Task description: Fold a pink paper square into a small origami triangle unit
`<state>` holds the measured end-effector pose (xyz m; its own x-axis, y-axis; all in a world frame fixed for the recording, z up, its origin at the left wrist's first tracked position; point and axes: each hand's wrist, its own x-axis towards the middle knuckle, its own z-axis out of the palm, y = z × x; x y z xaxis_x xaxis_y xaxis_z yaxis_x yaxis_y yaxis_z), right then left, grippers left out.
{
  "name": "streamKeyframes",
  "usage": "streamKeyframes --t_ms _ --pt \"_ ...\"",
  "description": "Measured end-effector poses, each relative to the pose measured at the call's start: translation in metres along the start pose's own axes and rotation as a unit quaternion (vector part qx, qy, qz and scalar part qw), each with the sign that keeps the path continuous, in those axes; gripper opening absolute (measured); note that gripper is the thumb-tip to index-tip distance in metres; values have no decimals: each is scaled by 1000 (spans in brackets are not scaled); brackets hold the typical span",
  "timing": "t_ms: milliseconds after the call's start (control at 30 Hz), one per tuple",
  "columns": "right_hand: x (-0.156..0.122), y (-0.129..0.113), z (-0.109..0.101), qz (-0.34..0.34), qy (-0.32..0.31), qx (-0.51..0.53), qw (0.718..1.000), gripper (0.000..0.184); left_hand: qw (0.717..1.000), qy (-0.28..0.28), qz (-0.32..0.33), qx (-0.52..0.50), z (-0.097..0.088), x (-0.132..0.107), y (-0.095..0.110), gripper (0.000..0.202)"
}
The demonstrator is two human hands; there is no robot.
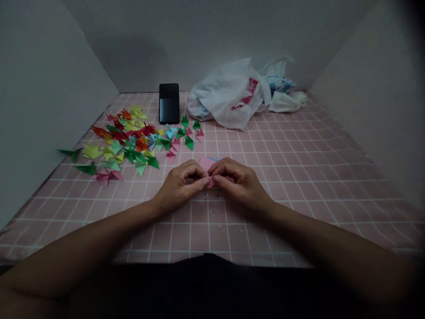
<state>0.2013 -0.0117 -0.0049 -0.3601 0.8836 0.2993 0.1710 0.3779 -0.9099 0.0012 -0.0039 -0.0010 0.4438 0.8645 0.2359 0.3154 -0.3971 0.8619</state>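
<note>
Between my two hands is a piece of pink origami paper (pixel 206 164), its lower part partly covered by my fingers. My left hand (pixel 184 180) pinches its left side between thumb and fingers. On the other side, my right hand (pixel 237 177) grips it the same way, and the two thumb tips nearly meet. A blue edge and a bit of yellow show around the pink paper, perhaps other sheets lying beneath. How the paper is folded is mostly hidden by the fingers.
Many folded paper cranes (pixel 134 155) in several colours lie at the left. A black phone (pixel 169 104) stands behind them. White plastic bags (pixel 229 93) sit at the back. A pink checked cloth (pixel 299 177) covers the table, with pale walls (pixel 43 88) around it.
</note>
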Motion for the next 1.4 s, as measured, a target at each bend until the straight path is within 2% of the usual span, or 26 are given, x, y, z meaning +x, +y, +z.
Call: streamKeyframes --t_ms 167,267,367,433,500,667,800,900,1033,1200,1400 --pt "-1 -2 1 -5 -20 -24 1000 16 1000 -18 15 -6 1 1 1 11" --pt "-1 -1 1 32 25 20 999 23 998 -1 -40 -45 1 1 2 13" --pt "-1 1 2 61 78 57 993 17 981 29 -127 -141 2 0 1 15" --pt "-1 2 3 71 83 80 991 11 962 33 -167 -211 4 0 -1 17" --pt "-1 3 4 73 70 93 991 9 952 30 -173 -251 6 0 -2 19" --pt "-2 4 3 33 37 32 998 7 959 17 -125 -255 6 0 -5 16" --pt "-4 2 3 -61 57 -31 996 8 970 12 -77 -232 7 -2 -6 10" --pt "-6 1 5 -113 75 -70 988 8 983 24 -42 -179 8 -4 -8 5" --pt "-7 -1 8 -131 87 -124 980 9 997 44 37 -57 9 -6 -10 5" --pt "-8 -3 9 -147 97 -179 968 8 979 70 152 114 8 -6 -7 9" --pt "-10 -6 8 -167 78 -185 965 12 971 85 163 152 8 -6 -5 13"
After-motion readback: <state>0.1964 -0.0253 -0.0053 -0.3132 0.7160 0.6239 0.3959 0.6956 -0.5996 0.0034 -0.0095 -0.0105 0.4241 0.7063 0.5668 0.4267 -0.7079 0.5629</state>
